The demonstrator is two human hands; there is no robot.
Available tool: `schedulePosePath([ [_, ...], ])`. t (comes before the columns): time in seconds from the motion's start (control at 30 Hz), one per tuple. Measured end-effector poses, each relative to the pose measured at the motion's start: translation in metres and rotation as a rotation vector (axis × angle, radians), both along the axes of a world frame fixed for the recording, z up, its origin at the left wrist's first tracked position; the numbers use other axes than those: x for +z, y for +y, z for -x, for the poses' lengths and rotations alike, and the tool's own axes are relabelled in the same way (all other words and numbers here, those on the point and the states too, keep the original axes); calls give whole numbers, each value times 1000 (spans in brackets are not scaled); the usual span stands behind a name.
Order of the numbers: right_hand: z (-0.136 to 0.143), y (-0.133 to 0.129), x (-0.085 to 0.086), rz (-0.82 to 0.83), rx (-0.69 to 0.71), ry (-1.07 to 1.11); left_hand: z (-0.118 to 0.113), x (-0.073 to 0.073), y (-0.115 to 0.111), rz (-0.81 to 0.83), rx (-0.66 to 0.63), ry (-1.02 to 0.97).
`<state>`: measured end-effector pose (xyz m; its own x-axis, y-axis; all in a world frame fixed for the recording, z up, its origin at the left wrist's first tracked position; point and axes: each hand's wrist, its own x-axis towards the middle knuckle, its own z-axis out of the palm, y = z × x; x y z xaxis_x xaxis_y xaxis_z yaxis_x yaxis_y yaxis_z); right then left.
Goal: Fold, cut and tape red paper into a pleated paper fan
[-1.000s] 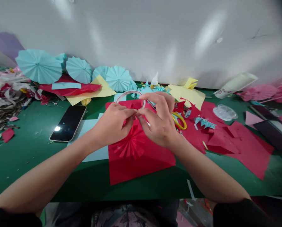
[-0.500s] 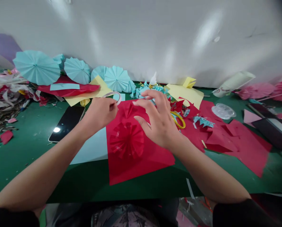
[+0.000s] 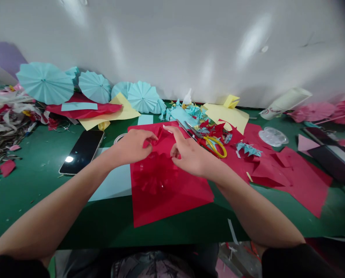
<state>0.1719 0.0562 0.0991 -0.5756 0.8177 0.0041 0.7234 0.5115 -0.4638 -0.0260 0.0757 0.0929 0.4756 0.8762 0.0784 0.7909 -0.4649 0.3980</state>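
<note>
Just beyond a round pleated red paper rosette (image 3: 153,175), a small pleated piece of red paper (image 3: 160,134) stands on the red paper sheet (image 3: 172,208). From the left, my left hand (image 3: 133,146) has its curled fingertips closed at the side of the pleated piece. My right hand (image 3: 189,154) reaches in from the right, its index finger stretched to the top of that piece and its other fingers bent with nothing in them. A roll of tape (image 3: 119,137) lies partly hidden behind my left hand.
Scissors with yellow handles (image 3: 215,146) lie right of my right hand among red and blue scraps. A phone (image 3: 82,151) is at the left. Light-blue paper rosettes (image 3: 143,97) stand along the wall. Red sheets (image 3: 302,181) cover the right side.
My left hand has let go of the tape roll, which now lies on the table. Both hands have come together at the small pleated red piece, which looks more folded up.
</note>
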Motion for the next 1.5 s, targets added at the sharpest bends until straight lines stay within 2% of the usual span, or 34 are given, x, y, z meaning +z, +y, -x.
schedulePosePath([
  [0.07,1,1,2,-17,-11,27,-3,8,-4,149,-126,-37],
  [0.17,3,3,4,-57,-46,57,-5,14,-9,270,-193,-50],
  [0.27,4,4,4,-97,-87,70,-8,9,-11,272,-165,-51],
  [0.43,3,5,2,-163,-114,135,-14,-7,-8,234,-62,-132],
  [0.53,3,6,1,-341,-179,213,-15,-14,-5,205,18,-235],
  [0.63,2,7,2,-472,-190,281,-14,-18,-2,150,68,-244],
  [0.9,6,3,3,-339,-6,308,-14,-20,-3,74,81,-242],
  [1.0,6,3,3,-264,-23,288,-16,-21,-4,81,65,-270],
  [1.17,7,3,2,-116,-49,271,-18,-20,-7,181,68,-353],
  [1.5,10,3,1,-44,-97,224,-21,-16,-9,214,80,-274],
])
